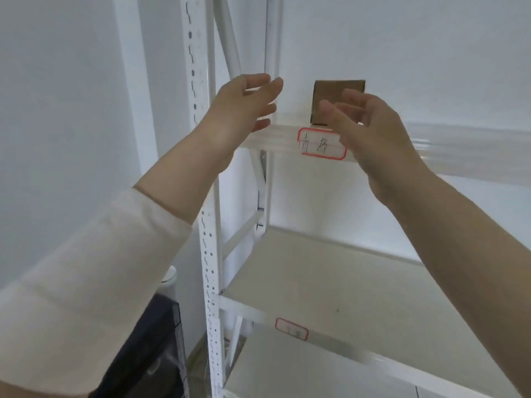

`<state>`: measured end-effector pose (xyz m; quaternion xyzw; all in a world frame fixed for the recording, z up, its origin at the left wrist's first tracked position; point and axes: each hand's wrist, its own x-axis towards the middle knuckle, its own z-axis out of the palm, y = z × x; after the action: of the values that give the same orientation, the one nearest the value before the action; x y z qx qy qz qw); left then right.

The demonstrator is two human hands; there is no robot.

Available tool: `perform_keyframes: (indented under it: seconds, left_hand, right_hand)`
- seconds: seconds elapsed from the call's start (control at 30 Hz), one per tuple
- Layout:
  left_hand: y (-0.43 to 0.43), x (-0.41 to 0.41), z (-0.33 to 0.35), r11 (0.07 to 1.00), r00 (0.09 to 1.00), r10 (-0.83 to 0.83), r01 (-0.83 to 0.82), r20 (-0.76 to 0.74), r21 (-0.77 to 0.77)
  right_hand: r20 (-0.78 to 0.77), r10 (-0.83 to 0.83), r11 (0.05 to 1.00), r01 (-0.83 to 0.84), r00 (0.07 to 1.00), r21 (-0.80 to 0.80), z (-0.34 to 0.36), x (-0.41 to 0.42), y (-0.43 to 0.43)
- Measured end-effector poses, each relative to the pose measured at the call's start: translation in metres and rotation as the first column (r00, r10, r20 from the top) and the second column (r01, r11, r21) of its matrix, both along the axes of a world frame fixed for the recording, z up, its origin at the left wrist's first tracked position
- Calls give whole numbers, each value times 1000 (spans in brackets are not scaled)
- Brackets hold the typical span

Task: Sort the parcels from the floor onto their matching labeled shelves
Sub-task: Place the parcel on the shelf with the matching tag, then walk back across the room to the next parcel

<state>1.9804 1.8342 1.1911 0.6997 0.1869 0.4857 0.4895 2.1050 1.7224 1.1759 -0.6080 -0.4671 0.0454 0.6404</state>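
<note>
Cardboard parcel (339, 94) stands upright on the top shelf (459, 142), near its left front corner, just behind the red-bordered label (321, 147). Both hands are empty with fingers loosely spread: right hand (370, 130) in front of the parcel, left hand (247, 106) by the shelf's left post (271, 38). Contact is unclear. Best nudge it back from the front edge; open shelf lies rightward.

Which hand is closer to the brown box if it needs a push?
Probably the right hand. It hangs open just in front of the brown box on the upper shelf. The left hand, also open, is off beside the post, farther away.
</note>
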Motion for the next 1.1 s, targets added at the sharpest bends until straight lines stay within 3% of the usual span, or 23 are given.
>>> perform_keyframes:
  seconds: [0.17, 0.33, 0.47, 0.6, 0.7, 0.87, 0.97, 1.1]
  left_hand:
    - [-37, -50, -88, 965, 998, 65, -59, 14, -256]
    - [-58, -109, -188, 855, 980, 187, -199, -72, -478]
    - [-95, -151, -271, 666, 962, 271, -205, -23, -717]
    - [-149, -192, -355, 399, 899, 438, -217, -23, -891]
    - [-196, -225, -410, 210, 835, 549, -181, -38, -961]
    - [-283, -274, -465, 43, 704, 708, -129, -61, -991]
    - [-327, -300, -483, -34, 540, 837, -96, -81, -995]
    - [-383, -321, -498, -62, 309, 948, -60, -77, -996]
  right_hand:
    - [-309, 165, 982, -185, 936, -37, -95, -37, -23]
    - [-626, 179, 957, -281, 759, -67, -200, -76, -49]
    - [-808, 159, 916, -389, 567, -93, -287, -120, -75]
    - [-907, 66, 839, -514, 417, -175, -362, -173, -109]
    - [-921, -22, 761, -591, 389, -268, -394, -214, -135]
    - [-916, -86, 575, -731, 392, -367, -427, -266, -173]
    - [-901, -69, 442, -796, 429, -413, -443, -290, -188]
    - [-891, 21, 202, -875, 454, -441, -460, -325, -211]
